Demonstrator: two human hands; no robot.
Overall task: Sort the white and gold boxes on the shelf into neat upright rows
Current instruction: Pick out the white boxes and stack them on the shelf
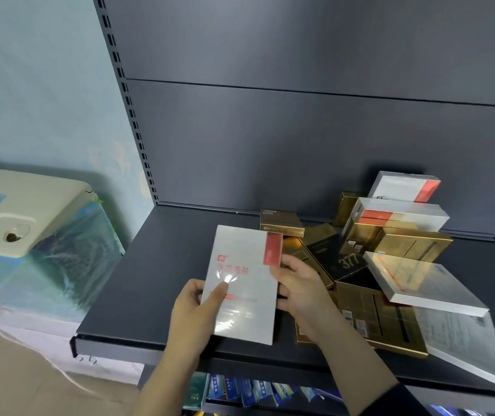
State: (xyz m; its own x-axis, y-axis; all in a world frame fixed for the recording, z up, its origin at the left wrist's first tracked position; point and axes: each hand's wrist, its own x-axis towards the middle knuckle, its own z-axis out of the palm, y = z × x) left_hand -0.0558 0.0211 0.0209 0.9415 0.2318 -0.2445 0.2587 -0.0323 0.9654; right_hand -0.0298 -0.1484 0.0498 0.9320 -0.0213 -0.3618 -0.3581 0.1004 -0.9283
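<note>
I hold a flat white box with a red corner stripe upright above the dark shelf. My left hand grips its lower left edge, thumb on the front face. My right hand holds its right edge. To the right lies a jumbled heap: gold boxes flat and tilted, one small gold box near the back, and white boxes lying askew, two more white ones leaning at the back.
The shelf's back panel is dark grey, with a slotted upright post at the left. A cream appliance wrapped in plastic film stands left of the shelf. Blue packets fill the shelf below.
</note>
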